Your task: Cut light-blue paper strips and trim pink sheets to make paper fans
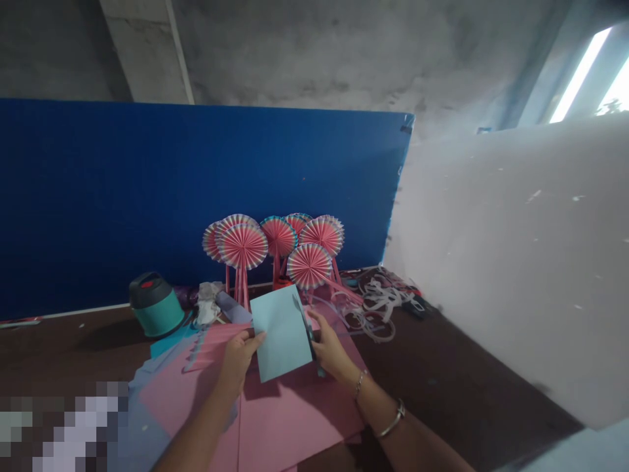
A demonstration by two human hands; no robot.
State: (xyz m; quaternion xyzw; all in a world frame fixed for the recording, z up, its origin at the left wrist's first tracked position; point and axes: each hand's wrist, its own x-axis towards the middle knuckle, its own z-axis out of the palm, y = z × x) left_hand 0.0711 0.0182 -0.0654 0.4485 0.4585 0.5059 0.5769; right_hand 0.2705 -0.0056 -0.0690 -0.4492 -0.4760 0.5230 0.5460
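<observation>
A light blue sheet of paper (pixel 282 335) is held up in front of me, slightly tilted. My left hand (pixel 239 355) pinches its left edge, thumb on the front face. At the right edge, my right hand (pixel 330 346) is closed around scissors (pixel 310 333), whose dark blades lie along the paper's side. Part of the scissors is hidden by the paper and my fingers. Below both hands, large pink sheets (pixel 295 419) lie flat. A pleated pink strip (pixel 216 347) rests to the left of the paper.
Pink pleated paper fans (pixel 242 247) stand against a blue panel (pixel 147 183). On the left is a teal container with a dark lid (pixel 156 307), beside crumpled white material (pixel 208 303). Tangled white strips (pixel 386 298) lie at right, near a pale wall (pixel 515 262).
</observation>
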